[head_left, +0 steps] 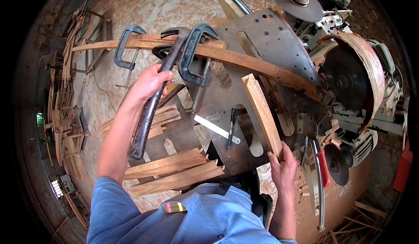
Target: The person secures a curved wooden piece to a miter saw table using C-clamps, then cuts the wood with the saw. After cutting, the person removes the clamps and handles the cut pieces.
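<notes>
Over the metal counter point(270, 39) of the saw bench, the left hand point(150, 81) is up and wrapped tight around the handle of a hammer point(152, 102), its dark shaft running down past the wrist and its head up near the clamps. That hammer looks heavy and head-weighted, steel and stiff; the hand grips high, close to the head, which should give control more than swing. Forearm reaches up and away from the body, wrist bent slightly.

Down at the near edge, the right hand point(283, 167) closes on the lower end of a short wooden piece point(262, 113), fingers curled over its end, thumb alongside. This piece angles up toward the long curved wooden strip point(244, 63) that two C-clamps point(192, 54) hold across the counter. Light, rigid, rough-sawn wood, I'd judge — easy to grip by the end, though splinters are likely.

A white ruler point(216, 129) and a pen point(231, 126) lie flat between the hands. Circular saw blade point(345, 85) sits to the right, well apart from both hands.
</notes>
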`<state>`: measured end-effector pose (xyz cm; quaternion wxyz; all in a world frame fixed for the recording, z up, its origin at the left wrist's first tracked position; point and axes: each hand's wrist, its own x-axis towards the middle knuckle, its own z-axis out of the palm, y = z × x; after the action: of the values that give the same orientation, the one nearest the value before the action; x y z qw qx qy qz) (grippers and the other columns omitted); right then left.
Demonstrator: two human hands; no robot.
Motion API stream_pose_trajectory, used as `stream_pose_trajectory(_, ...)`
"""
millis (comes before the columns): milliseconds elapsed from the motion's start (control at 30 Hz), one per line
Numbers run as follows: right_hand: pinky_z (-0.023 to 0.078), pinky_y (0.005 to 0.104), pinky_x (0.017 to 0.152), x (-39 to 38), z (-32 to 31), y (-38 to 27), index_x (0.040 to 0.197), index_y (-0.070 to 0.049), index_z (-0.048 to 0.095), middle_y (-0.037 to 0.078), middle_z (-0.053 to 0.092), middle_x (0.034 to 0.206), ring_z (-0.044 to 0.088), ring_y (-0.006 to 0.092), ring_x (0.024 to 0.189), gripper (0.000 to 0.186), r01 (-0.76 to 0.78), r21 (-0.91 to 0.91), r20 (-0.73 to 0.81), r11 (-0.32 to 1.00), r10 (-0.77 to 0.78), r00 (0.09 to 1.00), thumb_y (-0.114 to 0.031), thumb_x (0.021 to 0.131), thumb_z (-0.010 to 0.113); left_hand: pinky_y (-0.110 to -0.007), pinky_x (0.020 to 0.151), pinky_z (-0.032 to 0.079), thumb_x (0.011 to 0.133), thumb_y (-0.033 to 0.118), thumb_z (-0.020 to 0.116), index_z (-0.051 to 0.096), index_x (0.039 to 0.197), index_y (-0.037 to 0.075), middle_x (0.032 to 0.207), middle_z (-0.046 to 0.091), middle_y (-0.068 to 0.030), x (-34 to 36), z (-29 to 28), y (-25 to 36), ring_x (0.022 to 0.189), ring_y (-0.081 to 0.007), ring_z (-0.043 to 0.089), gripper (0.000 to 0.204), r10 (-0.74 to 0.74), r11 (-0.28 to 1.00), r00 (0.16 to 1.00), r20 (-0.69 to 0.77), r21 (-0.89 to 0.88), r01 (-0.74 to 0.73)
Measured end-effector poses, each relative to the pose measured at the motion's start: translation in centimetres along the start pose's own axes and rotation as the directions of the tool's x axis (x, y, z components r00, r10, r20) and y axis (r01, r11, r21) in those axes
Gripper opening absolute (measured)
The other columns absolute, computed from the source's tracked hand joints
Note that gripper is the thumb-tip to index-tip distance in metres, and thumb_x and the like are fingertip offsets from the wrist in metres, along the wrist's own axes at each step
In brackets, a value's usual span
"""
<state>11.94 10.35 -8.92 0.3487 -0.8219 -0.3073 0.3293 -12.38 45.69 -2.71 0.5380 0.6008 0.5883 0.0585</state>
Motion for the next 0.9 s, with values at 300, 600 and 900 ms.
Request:
stream_pose_trajectory(300,0.051,0.0343,0.079,-0.6,-0.1,1.3,0.122,0.006,0.059,0.017,0.067,0.102,0.065,0.0243,0.089,0.047,-0.074,0.113,-0.038,0.991,0.079,0.996,-0.009,0.081,0.075,-0.021,0.039,0.045,0.091,0.023,0.064,0.052,0.090,0.006,0.071,0.056,-0.0005,-1.3,-0.4,-1.8,0.046,-0.0070,0.054,0.020,0.094,0.980,0.985,-0.142,-0.161,-0.116)
stream_pose_trajectory(600,0.049,0.0279,0.084,-0.5,-0.7,1.3,0.125,0.004,0.058,0.010,0.067,0.102,0.061,0.0135,0.094,0.040,-0.097,0.273,0.007,0.957,0.099,0.995,-0.005,0.088,0.067,-0.028,0.062,0.045,0.077,0.008,0.067,0.056,0.094,0.002,0.075,0.055,-0.0005,-10.1,-3.8,-8.7,0.066,-0.0110,0.055,0.021,0.168,0.967,0.944,-0.284,0.231,-0.103)
stream_pose_trajectory(900,0.048,0.0294,0.086,0.3,-1.6,-2.7,0.125,0.005,0.057,0.011,0.066,0.101,0.060,0.0141,0.095,0.041,-0.022,0.040,0.111,0.999,0.017,0.994,-0.004,0.086,0.067,-0.041,0.067,0.052,0.073,0.026,0.078,0.067,0.103,0.008,0.086,0.068,-0.0128,-15.2,-1.0,-17.8,0.077,-0.0329,0.066,0.036,0.207,0.702,0.978,-0.014,0.699,-0.138)
